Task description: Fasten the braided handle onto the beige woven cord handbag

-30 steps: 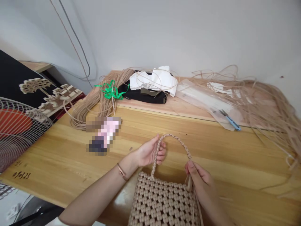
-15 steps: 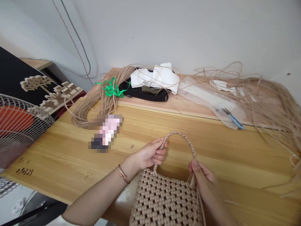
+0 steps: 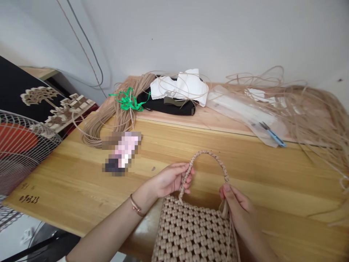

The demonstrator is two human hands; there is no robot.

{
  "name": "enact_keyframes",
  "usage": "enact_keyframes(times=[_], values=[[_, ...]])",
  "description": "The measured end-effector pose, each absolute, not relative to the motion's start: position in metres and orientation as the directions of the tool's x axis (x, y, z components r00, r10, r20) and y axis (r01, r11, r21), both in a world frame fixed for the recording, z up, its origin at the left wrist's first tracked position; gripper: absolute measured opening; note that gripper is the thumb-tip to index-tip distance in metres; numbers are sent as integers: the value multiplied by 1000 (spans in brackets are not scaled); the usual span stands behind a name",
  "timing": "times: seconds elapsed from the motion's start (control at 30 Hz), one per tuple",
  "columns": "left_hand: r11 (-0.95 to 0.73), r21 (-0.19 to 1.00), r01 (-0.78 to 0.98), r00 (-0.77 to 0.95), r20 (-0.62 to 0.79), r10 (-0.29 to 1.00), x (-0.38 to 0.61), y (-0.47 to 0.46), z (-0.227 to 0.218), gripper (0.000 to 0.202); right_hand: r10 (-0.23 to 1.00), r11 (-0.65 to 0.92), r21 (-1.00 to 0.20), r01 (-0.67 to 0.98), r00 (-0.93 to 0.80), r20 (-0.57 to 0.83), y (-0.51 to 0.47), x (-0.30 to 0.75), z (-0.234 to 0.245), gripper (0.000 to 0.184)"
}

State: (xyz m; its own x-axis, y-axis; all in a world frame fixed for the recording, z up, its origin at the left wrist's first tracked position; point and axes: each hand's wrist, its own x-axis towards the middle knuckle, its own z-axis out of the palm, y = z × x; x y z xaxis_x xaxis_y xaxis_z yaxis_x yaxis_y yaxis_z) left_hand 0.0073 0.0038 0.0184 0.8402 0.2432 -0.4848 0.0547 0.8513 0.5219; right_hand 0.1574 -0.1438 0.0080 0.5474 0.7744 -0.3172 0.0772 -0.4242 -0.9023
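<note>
A beige woven bag (image 3: 193, 233) stands at the near edge of the wooden table (image 3: 81, 171), its braided handle (image 3: 209, 160) arching upward. My left hand (image 3: 170, 180) grips the left end of the handle, just above the bag's rim. My right hand (image 3: 238, 211) pinches the handle's right end, where loose strands hang down beside the bag. A thin bracelet circles my left wrist.
Coils of beige rattan tied with green ribbon (image 3: 128, 102) lie back left. Loose rattan strands (image 3: 308, 109) spread over the back right. Blue snips (image 3: 274, 135) rest on clear plastic. A black pouch with white paper (image 3: 177, 96) sits at the back. A fan grille (image 3: 21, 149) stands left.
Both hands keep their hold on the handle ends. My left fingers have shifted slightly down the braid, and the bag sits a little lower and to the right in view.
</note>
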Motion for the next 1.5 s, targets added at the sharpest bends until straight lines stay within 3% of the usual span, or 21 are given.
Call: enact_keyframes(times=[0.3,0.6,0.93,1.13,1.3,1.43,1.5], values=[[855,513,81,885,-432,176,11,0,22,21,786,-439,-893,99,523,-328,-142,158,10,46],[580,769,269,809,-507,298,-9,4,24,36,794,-430,-896,112,520,-316,-144,159,13,45],[553,782,287,788,-521,328,-18,-6,25,26,779,-458,-877,148,542,-316,-141,156,16,45],[566,774,285,778,-531,336,-19,-6,24,30,843,-475,-838,270,412,-345,-143,172,22,43],[545,779,312,770,-543,335,-19,-7,23,33,858,-479,-845,237,328,-394,-144,180,24,41],[487,804,341,769,-537,348,-18,-6,21,28,842,-489,-848,203,362,-400,-142,176,21,41],[382,857,347,746,-499,442,-17,-8,25,29,827,-501,-846,185,392,-404,-140,173,20,42]])
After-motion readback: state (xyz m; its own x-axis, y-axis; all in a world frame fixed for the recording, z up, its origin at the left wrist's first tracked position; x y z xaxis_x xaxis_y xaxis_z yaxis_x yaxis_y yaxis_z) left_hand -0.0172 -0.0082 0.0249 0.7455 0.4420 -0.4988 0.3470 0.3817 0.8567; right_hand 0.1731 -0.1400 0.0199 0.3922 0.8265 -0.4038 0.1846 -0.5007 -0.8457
